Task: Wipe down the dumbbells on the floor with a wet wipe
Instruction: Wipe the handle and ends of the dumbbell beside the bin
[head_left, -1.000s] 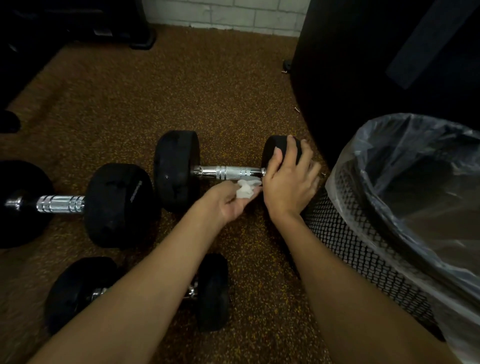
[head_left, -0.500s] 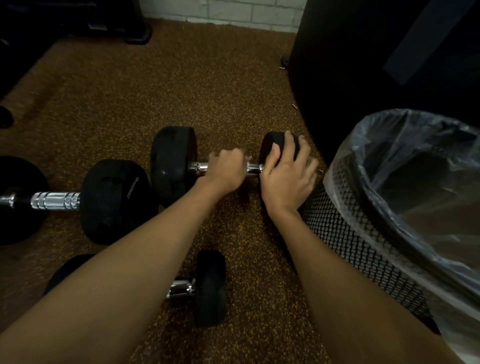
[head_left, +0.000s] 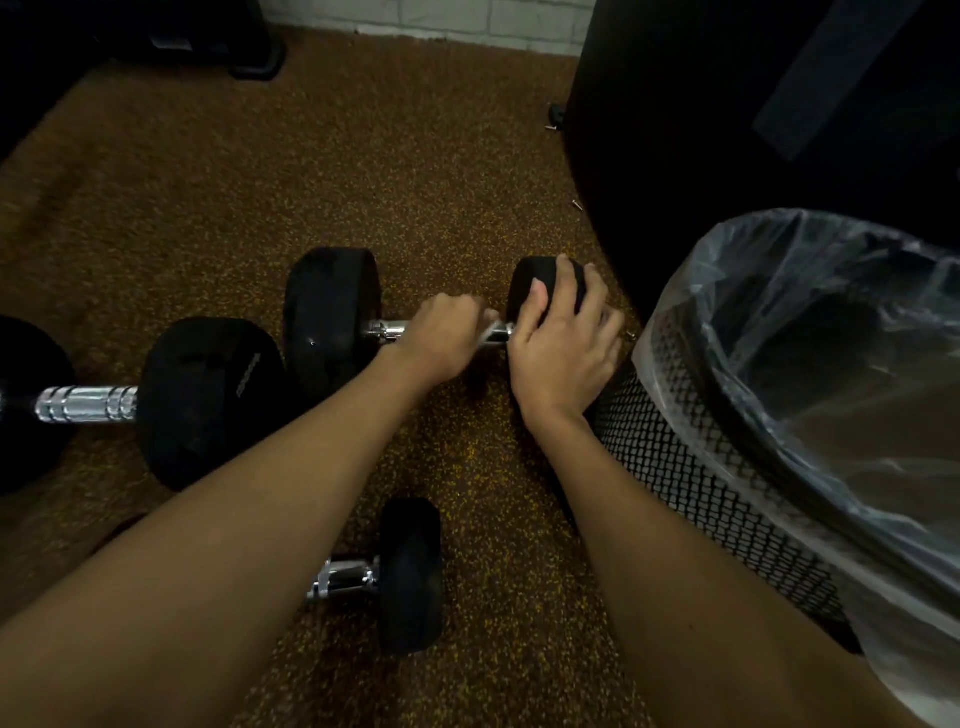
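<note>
The dumbbell (head_left: 332, 312) being wiped lay on the floor (head_left: 260, 156) toward its far right corner, just beside a mesh bin (head_left: 691, 467). It looked heavy and fully rigid. Its round heads would likely let it roll, so it needed bracing rather than lifting.

The right hand (head_left: 563, 343) did that bracing. Its fingers lay spread and fairly flat over the right head (head_left: 522, 291), a loose grip that pressed down rather than clasped. The left hand (head_left: 447, 345) had its grip closed round the chrome handle (head_left: 390, 328) with the wet wipe (head_left: 489, 332) inside it. Only a pale sliver of the wipe showed between the hands. The wipe was thin, soft and damp, and would probably bunch or tear on knurled metal.

The heads were matte black, apparently rubber, thick discs with blunt edges. The handle was bright and slick.

A larger dumbbell (head_left: 213, 400) with a ridged chrome bar lay toward the left edge. A smaller dumbbell (head_left: 410, 571) lay nearer the person, partly hidden under the left forearm.

The floor was brown with yellow flecks and a grainy look. The bin's black wire lattice carried a thin, crinkled translucent liner (head_left: 831, 291).
</note>
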